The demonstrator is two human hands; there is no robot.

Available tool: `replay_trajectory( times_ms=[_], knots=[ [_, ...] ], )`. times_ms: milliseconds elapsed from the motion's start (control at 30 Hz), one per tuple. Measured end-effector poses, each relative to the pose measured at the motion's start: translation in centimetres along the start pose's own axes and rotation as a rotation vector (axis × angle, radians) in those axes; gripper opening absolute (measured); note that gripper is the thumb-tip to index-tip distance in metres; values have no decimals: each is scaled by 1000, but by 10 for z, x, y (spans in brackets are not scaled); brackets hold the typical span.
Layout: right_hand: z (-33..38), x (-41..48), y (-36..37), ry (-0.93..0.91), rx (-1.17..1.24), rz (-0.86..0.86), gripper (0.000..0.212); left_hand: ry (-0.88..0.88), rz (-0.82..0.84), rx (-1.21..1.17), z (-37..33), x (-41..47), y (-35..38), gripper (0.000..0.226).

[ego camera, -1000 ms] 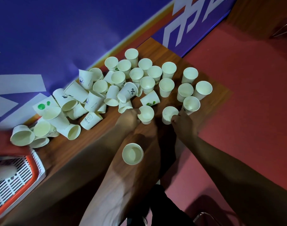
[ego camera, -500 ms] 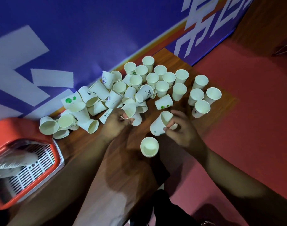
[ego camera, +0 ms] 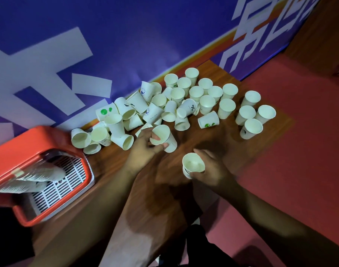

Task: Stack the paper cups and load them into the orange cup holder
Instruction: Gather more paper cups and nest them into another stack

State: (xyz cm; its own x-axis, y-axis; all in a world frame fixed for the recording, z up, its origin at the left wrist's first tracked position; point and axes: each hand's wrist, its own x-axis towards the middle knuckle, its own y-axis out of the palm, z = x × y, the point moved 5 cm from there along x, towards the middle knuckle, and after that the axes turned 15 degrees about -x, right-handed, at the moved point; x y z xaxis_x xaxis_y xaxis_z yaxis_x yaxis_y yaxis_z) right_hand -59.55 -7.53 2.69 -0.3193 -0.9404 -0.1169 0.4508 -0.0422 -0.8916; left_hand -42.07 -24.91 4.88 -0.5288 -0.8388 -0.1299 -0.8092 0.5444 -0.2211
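**Desk:** Setting?
**Photographer:** A wooden table [ego camera: 107, 166] under a blue banner [ego camera: 126, 35].
**Desk:** Hands?
**Photographer:** The left hand [ego camera: 143, 145] grips a tilted cup [ego camera: 164, 136]. The right hand [ego camera: 211, 170] now pinches the lone cup [ego camera: 192, 163], so stacking has likely begun. Loose cups [ego camera: 207, 105] lie beyond both, with the orange cup holder [ego camera: 26, 143] to their left.

loose cups [ego camera: 191, 105] on table [ego camera: 213, 143] by wall, cup holder [ego camera: 30, 151] at left, cup stacks [ego camera: 34, 178] inside it
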Motion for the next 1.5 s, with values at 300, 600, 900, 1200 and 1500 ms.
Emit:
replay_trajectory(
  times_ms=[300,600,900,1200,1500],
  knots=[
    [-26,-8,26,92,162,41,89,-30,323,-39,-5,-17,36,78],
    [-93,-10,9,296,84,-12,58,57,486,183,13,-28,93,83],
    [-120,5,8,364,82,6,48,21,519,233,39,-29,127,83],
    [-140,77,-18,462,156,57,45,-109,443,77,47,-14,132,84],
    [-184,172,3,604,249,73,56,-375,238,-44,73,9,134,74]
  ],
)
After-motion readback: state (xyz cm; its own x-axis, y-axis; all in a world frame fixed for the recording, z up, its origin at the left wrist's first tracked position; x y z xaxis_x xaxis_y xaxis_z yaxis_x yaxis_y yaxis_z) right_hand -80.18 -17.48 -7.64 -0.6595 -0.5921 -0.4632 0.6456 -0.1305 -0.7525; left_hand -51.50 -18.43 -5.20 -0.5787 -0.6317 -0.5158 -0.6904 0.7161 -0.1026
